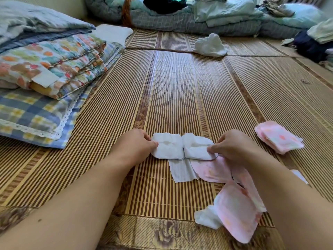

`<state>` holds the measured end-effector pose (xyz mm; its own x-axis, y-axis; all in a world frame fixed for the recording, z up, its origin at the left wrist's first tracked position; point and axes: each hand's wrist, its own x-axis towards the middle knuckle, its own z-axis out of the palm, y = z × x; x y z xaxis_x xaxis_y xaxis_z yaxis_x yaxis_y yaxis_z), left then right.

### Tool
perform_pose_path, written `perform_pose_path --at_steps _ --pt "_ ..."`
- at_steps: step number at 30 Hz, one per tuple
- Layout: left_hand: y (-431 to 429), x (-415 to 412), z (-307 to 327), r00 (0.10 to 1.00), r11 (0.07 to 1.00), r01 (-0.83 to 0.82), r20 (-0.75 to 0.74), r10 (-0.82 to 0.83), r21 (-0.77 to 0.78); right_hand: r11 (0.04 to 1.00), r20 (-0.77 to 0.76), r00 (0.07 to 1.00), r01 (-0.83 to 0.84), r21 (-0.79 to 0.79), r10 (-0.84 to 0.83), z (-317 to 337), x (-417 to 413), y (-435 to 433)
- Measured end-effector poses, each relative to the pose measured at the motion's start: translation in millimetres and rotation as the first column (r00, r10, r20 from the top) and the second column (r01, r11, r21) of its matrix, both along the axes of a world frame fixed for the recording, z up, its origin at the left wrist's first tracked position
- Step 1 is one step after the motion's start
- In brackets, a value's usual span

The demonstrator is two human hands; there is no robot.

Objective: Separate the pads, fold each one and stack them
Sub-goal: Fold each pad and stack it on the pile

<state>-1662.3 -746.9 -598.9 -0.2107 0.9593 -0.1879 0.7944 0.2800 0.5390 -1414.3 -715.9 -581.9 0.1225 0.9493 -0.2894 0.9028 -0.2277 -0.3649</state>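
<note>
A white pad lies on the bamboo mat with both its ends folded in toward the middle. My left hand pinches its left end. My right hand pinches its right end. Just below it lie a white sheet and a pink pad, partly under the folded one. Another pink pad and a crumpled white piece lie nearer me, under my right forearm. A stack of folded pink pads sits to the right.
Folded quilts and a checked pillow are piled at the left. A crumpled white cloth lies farther up the mat. Bedding and clothes line the far edge and the right side.
</note>
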Motion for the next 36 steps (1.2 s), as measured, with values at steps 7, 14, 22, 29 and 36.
perform_pose_path --at_steps 7,14,22,29,36 --pt "-2 -2 3 0.999 1.0 -0.018 0.046 0.017 0.015 1.0 -0.015 1.0 0.0 0.007 0.0 -3 -3 1" --pt "-12 13 31 0.786 0.997 -0.042 0.619 -0.004 0.059 0.947 -0.637 0.767 0.15 0.285 0.07 32 -14 -10" --pt "-23 40 50 0.566 0.994 0.029 0.818 -0.103 0.104 0.832 -0.47 0.795 -0.075 0.549 0.382 53 -54 -43" --pt "-25 41 53 0.486 0.998 0.022 0.872 -0.059 0.055 0.816 -0.475 0.789 -0.058 0.575 0.391 52 -57 -49" --pt "-25 41 52 0.479 1.0 -0.012 0.878 0.007 -0.002 0.804 -0.436 0.791 -0.114 0.583 0.429 42 -56 -52"
